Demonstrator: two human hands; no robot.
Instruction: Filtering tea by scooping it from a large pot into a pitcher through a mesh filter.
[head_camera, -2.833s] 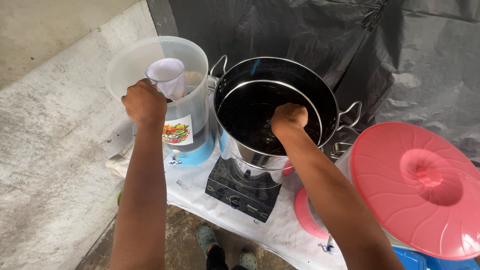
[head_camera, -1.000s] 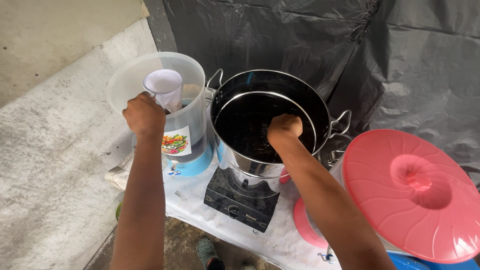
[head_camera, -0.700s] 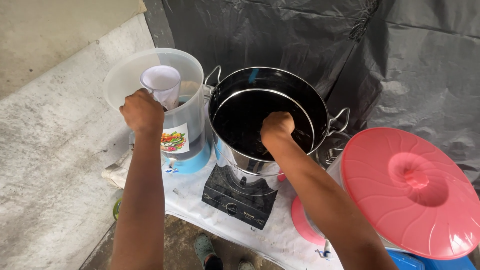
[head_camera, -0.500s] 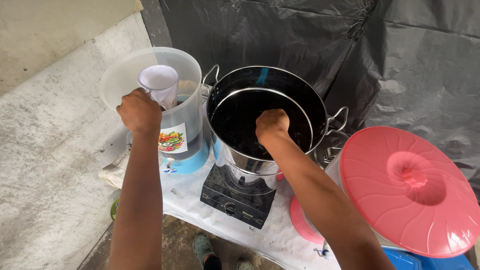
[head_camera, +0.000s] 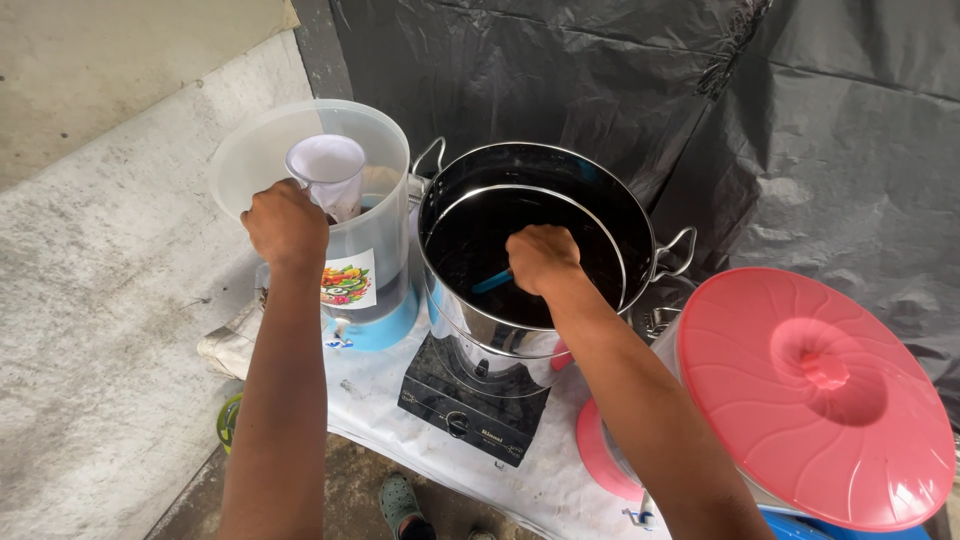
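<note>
A large steel pot (head_camera: 640, 215) of dark liquid stands on a black single-burner stove (head_camera: 470, 405). My right hand (head_camera: 542, 258) is inside the pot's mouth, closed on a blue handle (head_camera: 492, 282) that dips toward the liquid. To the left stands a translucent plastic container (head_camera: 375, 165) with a blue base and a fruit sticker. My left hand (head_camera: 287, 222) holds a clear plastic cup (head_camera: 327, 172) over that container's opening.
A big pink lid (head_camera: 815, 390) covers a vessel at the right. A white cloth (head_camera: 375, 385) covers the low table. Black plastic sheeting (head_camera: 600, 80) hangs behind. A concrete wall (head_camera: 100, 250) rises at the left. A sandalled foot (head_camera: 400, 498) shows below.
My right hand has slid left and lower into the pot. The left hand still holds the cup over the container. The view has shifted slightly.
</note>
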